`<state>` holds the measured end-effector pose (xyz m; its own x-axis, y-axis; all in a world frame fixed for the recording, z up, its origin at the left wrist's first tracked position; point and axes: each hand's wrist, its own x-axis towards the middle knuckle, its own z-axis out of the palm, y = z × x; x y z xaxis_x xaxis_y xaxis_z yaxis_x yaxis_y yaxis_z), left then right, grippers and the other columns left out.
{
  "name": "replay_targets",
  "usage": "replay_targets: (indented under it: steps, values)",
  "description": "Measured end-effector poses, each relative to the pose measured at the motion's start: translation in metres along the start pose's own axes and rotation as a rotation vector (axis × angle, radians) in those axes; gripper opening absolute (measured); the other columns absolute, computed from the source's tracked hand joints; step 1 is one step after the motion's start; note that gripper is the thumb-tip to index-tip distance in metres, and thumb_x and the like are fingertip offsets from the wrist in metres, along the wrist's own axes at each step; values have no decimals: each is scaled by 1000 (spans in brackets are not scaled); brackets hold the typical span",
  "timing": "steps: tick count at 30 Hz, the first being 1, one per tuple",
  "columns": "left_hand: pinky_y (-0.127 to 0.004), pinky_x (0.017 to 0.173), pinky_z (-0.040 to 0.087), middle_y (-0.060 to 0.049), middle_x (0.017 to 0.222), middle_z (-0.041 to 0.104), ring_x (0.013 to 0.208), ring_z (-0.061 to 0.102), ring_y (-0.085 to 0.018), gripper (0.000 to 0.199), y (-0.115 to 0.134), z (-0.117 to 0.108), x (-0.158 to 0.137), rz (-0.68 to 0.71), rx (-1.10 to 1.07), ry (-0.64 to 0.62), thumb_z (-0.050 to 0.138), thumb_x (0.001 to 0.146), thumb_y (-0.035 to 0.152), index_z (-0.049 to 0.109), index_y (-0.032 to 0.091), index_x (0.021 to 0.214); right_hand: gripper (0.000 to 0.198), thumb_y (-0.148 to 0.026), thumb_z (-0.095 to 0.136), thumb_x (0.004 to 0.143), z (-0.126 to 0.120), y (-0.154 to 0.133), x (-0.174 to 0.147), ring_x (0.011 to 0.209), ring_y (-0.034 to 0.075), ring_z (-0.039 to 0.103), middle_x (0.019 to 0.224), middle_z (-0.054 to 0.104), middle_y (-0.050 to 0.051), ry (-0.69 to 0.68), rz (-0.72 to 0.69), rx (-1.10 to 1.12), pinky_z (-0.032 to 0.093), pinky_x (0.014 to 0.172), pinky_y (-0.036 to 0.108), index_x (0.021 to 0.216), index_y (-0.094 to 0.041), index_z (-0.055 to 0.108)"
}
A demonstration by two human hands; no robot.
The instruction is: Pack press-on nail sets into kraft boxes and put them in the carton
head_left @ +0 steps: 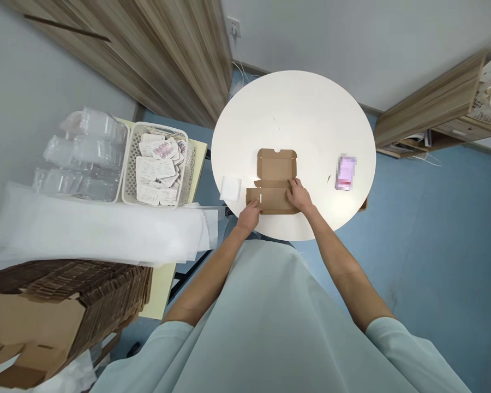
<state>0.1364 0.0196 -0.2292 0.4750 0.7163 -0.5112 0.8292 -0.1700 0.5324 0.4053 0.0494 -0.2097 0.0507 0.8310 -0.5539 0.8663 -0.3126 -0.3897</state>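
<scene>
Left hand [248, 216] touched unfolded cardboard box [276, 191] at seven o'clock; right hand [299, 196], four o'clock; couldn't tell whether fingers gripped.

Both arms are reaching forward on my feed, angling inward from either side of the torso [286, 311], and both are bare below the short pale sleeves [401, 341]. Here's my left hand [249, 216], palm down, fingers together and slightly bent, pointing forward and to the right, its left forearm [204, 278] running up diagonally behind it. Over to my right hand [298, 195]: a touch further forward, back of the hand up, fingers bent and aimed inward to the left, right forearm [341, 265] stretched out long. The hands sit near each other, apart, and how firmly either set of fingers is closed, I can't tell.
</scene>
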Motion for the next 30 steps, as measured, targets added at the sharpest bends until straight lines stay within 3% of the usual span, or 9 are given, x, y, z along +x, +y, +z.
replay_targets:
  steps: [4, 8, 11, 14, 17, 20, 27, 30]
  values:
    - [-50, 130, 60, -15, 179, 58, 167, 56, -34, 45, 3, -4, -3, -20, -20, 4, 50, 105, 0, 89, 16, 121, 69, -39, 61, 110, 6, 3, -6, 119, 35, 79, 165, 54, 24, 26, 19, 111, 68, 108, 53, 173, -15, 48]
    - [-48, 132, 57, -17, 176, 61, 165, 58, -32, 44, 6, -7, -5, -28, -60, 41, 49, 104, -2, 85, 15, 123, 93, -54, 77, 101, 16, 8, -22, 136, 41, 74, 169, 51, 23, 4, 20, 103, 68, 108, 56, 180, -23, 39]
    - [-50, 126, 61, -20, 162, 71, 150, 71, -32, 42, 6, -7, -7, -78, -95, 73, 49, 105, -2, 77, 14, 132, 121, -55, 91, 91, 24, 11, -37, 151, 46, 64, 177, 43, 24, -60, -6, 68, 67, 111, 60, 187, -28, 23]
    - [-52, 112, 67, -21, 152, 75, 133, 80, -35, 45, 6, -5, -8, -177, -116, 81, 53, 107, 4, 66, 15, 148, 139, -47, 99, 85, 31, 12, -49, 155, 46, 61, 183, 34, 25, -113, -41, 48, 66, 111, 62, 190, -32, 9]
    - [-53, 113, 66, -23, 163, 69, 138, 78, -37, 66, 5, -3, -6, -205, -138, 127, 56, 106, 7, 46, 16, 171, 139, -42, 97, 87, 35, 12, -55, 146, 44, 68, 184, 32, 25, -111, -43, 49, 67, 110, 62, 191, -35, 5]
    - [-55, 115, 64, -25, 164, 69, 139, 77, -39, 77, 4, 0, 0, -205, -144, 159, 55, 107, 10, 31, 14, 180, 130, -40, 92, 92, 36, 12, -53, 142, 42, 71, 184, 34, 24, -88, -25, 55, 68, 110, 61, 191, -36, 9]
    - [-51, 107, 66, -20, 151, 77, 124, 82, -36, 79, 6, -4, 4, -248, -173, 246, 55, 107, 12, 32, 19, 182, 122, -39, 91, 94, 35, 11, -50, 150, 43, 65, 185, 35, 24, -83, -26, 44, 67, 113, 58, 190, -31, 16]
    - [-48, 108, 65, -19, 149, 77, 128, 80, -36, 61, 13, -14, 4, -252, -72, 135, 50, 111, 13, 52, 20, 171, 120, -41, 89, 96, 36, 11, -52, 150, 44, 66, 184, 35, 23, -81, -34, 30, 67, 111, 59, 190, -33, 15]
